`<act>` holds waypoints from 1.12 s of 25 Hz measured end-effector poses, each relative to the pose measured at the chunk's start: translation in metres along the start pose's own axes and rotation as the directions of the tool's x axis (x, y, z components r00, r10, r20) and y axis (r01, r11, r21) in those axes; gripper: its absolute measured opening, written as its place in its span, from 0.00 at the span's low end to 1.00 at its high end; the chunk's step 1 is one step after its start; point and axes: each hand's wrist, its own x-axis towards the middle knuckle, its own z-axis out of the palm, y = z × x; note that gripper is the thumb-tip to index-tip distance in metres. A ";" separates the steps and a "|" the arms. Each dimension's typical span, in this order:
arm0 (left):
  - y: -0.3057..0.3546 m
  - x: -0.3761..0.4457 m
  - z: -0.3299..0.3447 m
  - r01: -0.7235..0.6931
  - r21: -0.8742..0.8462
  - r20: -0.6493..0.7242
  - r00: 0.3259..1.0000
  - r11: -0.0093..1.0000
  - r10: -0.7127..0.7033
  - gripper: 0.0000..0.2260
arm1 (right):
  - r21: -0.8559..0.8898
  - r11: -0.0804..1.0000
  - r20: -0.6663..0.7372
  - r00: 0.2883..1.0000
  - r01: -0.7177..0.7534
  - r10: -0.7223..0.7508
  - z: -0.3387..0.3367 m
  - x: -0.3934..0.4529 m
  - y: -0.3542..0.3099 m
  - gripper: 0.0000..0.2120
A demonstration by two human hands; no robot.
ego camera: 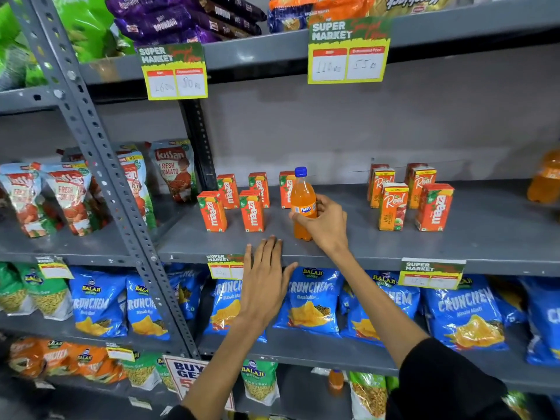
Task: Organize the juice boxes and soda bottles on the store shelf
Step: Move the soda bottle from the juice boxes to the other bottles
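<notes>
My right hand (325, 224) grips a small orange Fanta bottle (302, 198) with a blue cap, upright on the grey middle shelf (348, 247). My left hand (263, 280) is open with fingers flat, resting at the shelf's front edge just left of the bottle. Several orange Maaza juice boxes (251, 210) stand in two loose rows left of the bottle. To the right stands a cluster of Real juice boxes (392, 207) with one Maaza box (434, 207) in front. A larger orange soda bottle (545, 177) shows at the far right edge, partly cut off.
Kissan tomato pouches (174, 169) fill the neighbouring bay on the left, behind a perforated grey upright (100, 153). Blue Crunchem snack bags (312, 301) line the shelf below. Price tags (348, 53) hang from the shelf above. A bare stretch of shelf lies between bottle and Real boxes.
</notes>
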 end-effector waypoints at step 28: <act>0.370 0.034 0.010 -0.275 -0.134 0.092 0.953 0.952 0.289 0.36 | -0.219 0.970 -0.402 0.916 -0.104 0.008 -0.421 0.018 0.096 0.21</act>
